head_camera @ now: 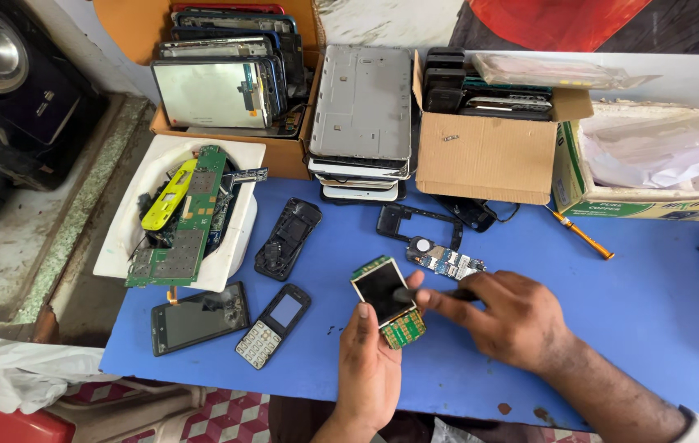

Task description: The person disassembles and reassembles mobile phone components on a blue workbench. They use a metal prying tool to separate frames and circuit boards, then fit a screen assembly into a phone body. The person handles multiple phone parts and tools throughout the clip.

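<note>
1. Gripped from below in the left hand (370, 361) is a small phone board with a dark screen (388, 301), held above the blue table (653, 303) near its front edge, the thumb laid on the board's left edge.
2. A dark tool (439, 294) is pinched in the right hand (505, 316), its tip touching the screen's right edge.
3. The board's long axis is seen running from far left to near right, the screen end farther away and the green keypad end nearer.
4. Just beyond the hands, a bare circuit board (445, 261) and a black phone frame (416, 225) are laid.
5. To the left, a keypad phone (274, 325), a cracked smartphone (198, 317) and a black back shell (287, 237) are found.
6. Farther off, a white tray of boards (239, 254), stacked tablets (362, 123), cardboard boxes (484, 156) and an orange screwdriver (583, 235) are set.
</note>
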